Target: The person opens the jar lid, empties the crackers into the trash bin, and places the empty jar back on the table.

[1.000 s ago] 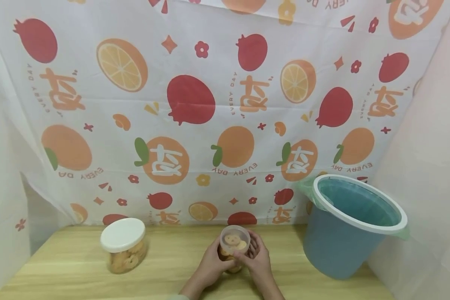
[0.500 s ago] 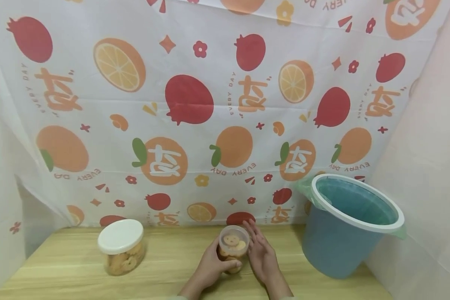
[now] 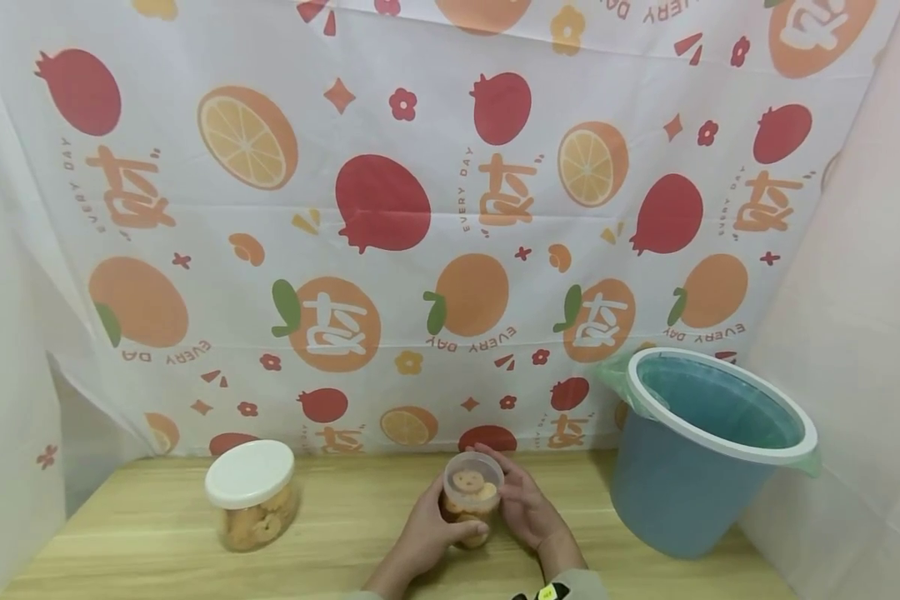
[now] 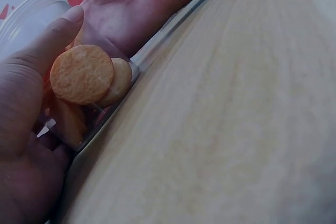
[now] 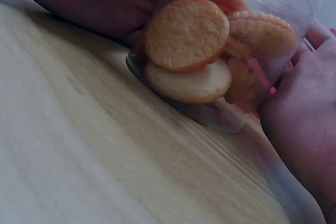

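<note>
A small clear plastic tub of cookies stands on the wooden table near its middle. My left hand grips it from the left, thumb across the front. Beside the tub's right side is my right hand, fingers extended loosely toward the back; whether they touch the wall I cannot tell. Round cookies show through the tub's wall in the left wrist view. Stacked cookies also appear in the right wrist view, with the right palm to their right. I cannot tell whether a lid covers the tub.
To the left stands a larger clear jar of cookies under a white lid. A blue bucket with a green liner bag is at the right. Behind the table hangs a fruit-print cloth.
My right hand has let go of the tub's front, swung out to the right with fingers spread, then relaxed its fingers beside it. The left hand keeps its grip.
</note>
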Demonstrator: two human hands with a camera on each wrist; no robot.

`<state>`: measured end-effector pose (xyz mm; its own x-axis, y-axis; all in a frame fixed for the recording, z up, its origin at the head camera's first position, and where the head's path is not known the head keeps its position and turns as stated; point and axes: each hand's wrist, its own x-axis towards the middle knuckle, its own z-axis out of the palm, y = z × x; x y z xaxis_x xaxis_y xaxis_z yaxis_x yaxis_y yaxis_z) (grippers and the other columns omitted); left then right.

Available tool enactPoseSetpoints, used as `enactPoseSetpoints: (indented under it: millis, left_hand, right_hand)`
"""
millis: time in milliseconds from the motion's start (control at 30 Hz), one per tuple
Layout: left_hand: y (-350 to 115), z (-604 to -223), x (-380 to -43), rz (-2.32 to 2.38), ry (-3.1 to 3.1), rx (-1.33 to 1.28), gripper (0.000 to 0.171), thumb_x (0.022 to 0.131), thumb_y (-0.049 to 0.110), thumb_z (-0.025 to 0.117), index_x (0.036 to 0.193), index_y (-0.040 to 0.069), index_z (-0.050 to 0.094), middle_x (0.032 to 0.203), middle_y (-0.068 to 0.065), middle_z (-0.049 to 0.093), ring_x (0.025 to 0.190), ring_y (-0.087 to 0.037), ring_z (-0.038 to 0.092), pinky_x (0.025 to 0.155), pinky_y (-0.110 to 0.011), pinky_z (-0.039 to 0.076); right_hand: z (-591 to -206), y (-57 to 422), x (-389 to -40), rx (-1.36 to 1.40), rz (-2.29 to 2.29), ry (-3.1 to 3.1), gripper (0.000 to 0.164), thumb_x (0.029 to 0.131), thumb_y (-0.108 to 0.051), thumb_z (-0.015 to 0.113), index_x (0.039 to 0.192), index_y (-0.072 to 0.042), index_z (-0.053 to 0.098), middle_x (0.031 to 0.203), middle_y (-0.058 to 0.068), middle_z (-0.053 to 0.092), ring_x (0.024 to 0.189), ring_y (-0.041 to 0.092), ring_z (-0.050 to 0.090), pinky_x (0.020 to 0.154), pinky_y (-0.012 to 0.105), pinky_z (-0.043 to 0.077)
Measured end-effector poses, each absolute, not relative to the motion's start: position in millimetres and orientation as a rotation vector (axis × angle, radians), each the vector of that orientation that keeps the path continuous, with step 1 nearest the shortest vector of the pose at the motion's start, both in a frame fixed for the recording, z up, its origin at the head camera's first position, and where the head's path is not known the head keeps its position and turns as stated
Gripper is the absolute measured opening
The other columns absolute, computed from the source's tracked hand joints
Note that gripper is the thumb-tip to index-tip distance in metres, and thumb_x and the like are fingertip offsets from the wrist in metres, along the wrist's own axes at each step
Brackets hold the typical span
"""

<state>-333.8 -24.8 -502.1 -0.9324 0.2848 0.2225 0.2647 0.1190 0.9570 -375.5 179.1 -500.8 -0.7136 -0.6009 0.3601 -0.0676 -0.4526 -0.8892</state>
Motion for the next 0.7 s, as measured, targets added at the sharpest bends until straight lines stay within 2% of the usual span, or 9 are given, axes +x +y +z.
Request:
enactPoseSetpoints:
  millis: [167, 333, 567, 700]
  left_hand:
    - [-25.3, -501.1, -332.2, 1.998, 2.338, 0.577, 0.097, 0.080, 0.027, 0.087, 0.156, 0.003, 0.032, 0.149, -0.018, 0.051, 0.137, -0.036, 0.049, 0.114, -0.057, 0.038]
    - [-25.5, -499.7, -332.5, 1.981, 2.374, 0.553, 0.096, 0.077, 0.026, 0.089, 0.154, 0.004, 0.036, 0.146, -0.016, 0.055, 0.134, -0.033, 0.052, 0.113, -0.052, 0.039]
    - [-25.2, -497.2, -332.9, 1.961, 2.399, 0.538, 0.096, 0.077, 0.026, 0.090, 0.153, 0.003, 0.038, 0.144, -0.016, 0.056, 0.133, -0.032, 0.052, 0.112, -0.050, 0.040]
    - [-26.1, -496.3, -331.8, 1.964, 2.381, 0.555, 0.094, 0.078, 0.025, 0.089, 0.153, 0.002, 0.037, 0.144, -0.016, 0.056, 0.133, -0.032, 0.053, 0.110, -0.042, 0.043]
  right_hand:
    - [-501.1, 176.5, -371.5, -0.877, -2.249, 1.462, 0.069, 0.101, -0.009, 0.054, 0.160, -0.001, 0.020, 0.164, 0.003, 0.037, 0.143, 0.014, 0.043, 0.118, 0.029, 0.037]
    - [-501.8, 171.1, -365.4, -0.757, -2.323, 1.567, 0.072, 0.098, -0.009, 0.064, 0.158, -0.001, 0.025, 0.151, -0.005, 0.052, 0.136, 0.010, 0.049, 0.115, 0.024, 0.039]
    - [-501.3, 163.5, -354.5, -0.605, -2.419, 1.705, 0.080, 0.092, -0.012, 0.074, 0.155, 0.002, 0.028, 0.145, -0.009, 0.054, 0.132, 0.005, 0.052, 0.110, 0.019, 0.044]
    - [-498.2, 161.3, -348.8, -0.546, -2.421, 1.791, 0.087, 0.089, -0.014, 0.078, 0.155, 0.005, 0.025, 0.149, -0.003, 0.052, 0.132, 0.006, 0.052, 0.108, 0.018, 0.045]
